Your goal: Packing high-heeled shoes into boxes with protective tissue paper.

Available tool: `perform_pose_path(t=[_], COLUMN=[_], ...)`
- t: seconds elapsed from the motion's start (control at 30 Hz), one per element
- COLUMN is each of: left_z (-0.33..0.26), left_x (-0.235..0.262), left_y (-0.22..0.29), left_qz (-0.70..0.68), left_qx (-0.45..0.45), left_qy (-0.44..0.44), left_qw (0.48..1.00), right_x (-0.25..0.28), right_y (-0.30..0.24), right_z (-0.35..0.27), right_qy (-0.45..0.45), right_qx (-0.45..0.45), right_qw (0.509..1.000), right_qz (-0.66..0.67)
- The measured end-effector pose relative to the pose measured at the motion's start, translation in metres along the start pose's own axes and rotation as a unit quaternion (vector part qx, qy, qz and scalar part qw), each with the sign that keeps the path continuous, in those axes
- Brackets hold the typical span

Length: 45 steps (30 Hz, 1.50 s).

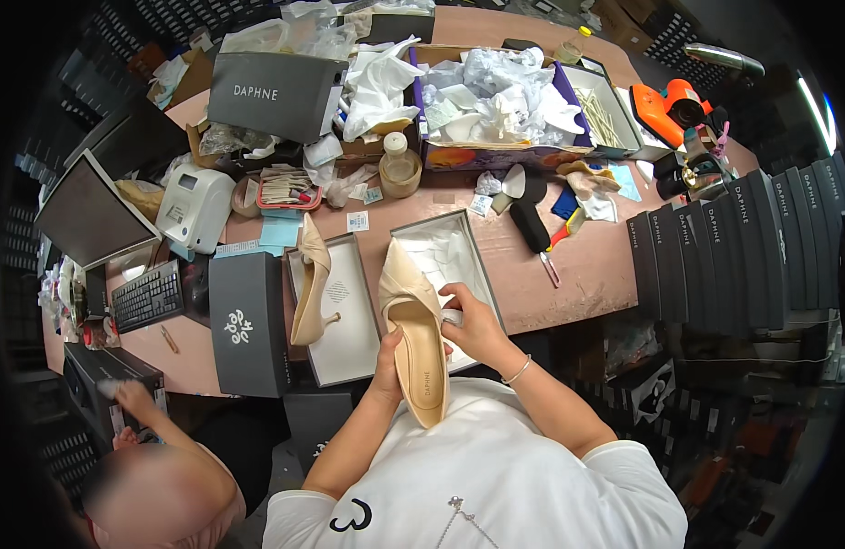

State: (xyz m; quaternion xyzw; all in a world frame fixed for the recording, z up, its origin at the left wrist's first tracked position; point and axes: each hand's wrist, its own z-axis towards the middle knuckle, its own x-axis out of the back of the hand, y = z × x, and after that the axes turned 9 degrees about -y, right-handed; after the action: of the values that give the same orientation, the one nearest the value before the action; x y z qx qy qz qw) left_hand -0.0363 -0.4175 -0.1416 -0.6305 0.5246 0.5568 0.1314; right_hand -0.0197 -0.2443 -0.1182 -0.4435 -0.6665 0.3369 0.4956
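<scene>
My left hand [389, 366] is closed around the heel end of a beige pointed high-heeled shoe [410, 282], its toe pointing away from me. A small white wad [452, 317] is pinched in my right hand [477, 325], against the shoe's right side; whether it is cloth or paper I cannot tell. The matching shoe [314, 284] stands on its heel against the left edge of a pale open box part [347, 316]. Behind the held shoe lies another open box part [445, 247] with white tissue paper inside.
A closed dark shoebox [247, 320] lies left, near a keyboard [148, 296], monitor [97, 209] and label printer [195, 209]. Crumpled paper fills a box [500, 96] at the back. Stacked dark shoeboxes [743, 247] stand right. A black-handled brush [530, 226] lies mid-table. Another person's hand [137, 401] is lower left.
</scene>
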Motion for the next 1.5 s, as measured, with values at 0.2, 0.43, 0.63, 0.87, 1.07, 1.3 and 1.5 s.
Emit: perform_pose_path(t=[0.2, 0.43, 0.63, 0.87, 1.07, 1.3, 1.5], left_z=[-0.002, 0.008, 0.016, 0.018, 0.025, 0.021, 0.026], left_x=[0.003, 0.000, -0.017, -0.021, -0.018, -0.020, -0.024], left_y=[-0.002, 0.002, -0.012, -0.014, -0.020, -0.022, -0.023], left_qz=[-0.034, -0.027, -0.025, -0.007, -0.010, -0.006, 0.028], left_qx=[-0.056, -0.002, -0.025, 0.024, 0.045, 0.087, 0.087], left_qy=[0.060, 0.065, 0.025, 0.081, 0.092, 0.041, 0.026], left_qw=[0.996, 0.998, 0.999, 0.996, 0.995, 0.995, 0.995], right_x=[-0.043, 0.014, -0.005, -0.013, -0.003, 0.010, 0.014], right_y=[0.032, 0.024, -0.020, 0.003, 0.008, 0.017, 0.009], right_z=[-0.002, -0.003, 0.012, 0.015, 0.033, 0.045, 0.042], right_qy=[0.140, 0.130, 0.030, 0.028, 0.079, -0.017, 0.006], right_qx=[-0.001, -0.016, 0.125, 0.212, 0.221, 0.080, 0.055], right_qw=[0.944, 0.955, 0.955, 0.924, 0.918, 0.996, 0.996], right_qz=[0.299, 0.266, -0.268, -0.316, -0.319, -0.044, -0.067])
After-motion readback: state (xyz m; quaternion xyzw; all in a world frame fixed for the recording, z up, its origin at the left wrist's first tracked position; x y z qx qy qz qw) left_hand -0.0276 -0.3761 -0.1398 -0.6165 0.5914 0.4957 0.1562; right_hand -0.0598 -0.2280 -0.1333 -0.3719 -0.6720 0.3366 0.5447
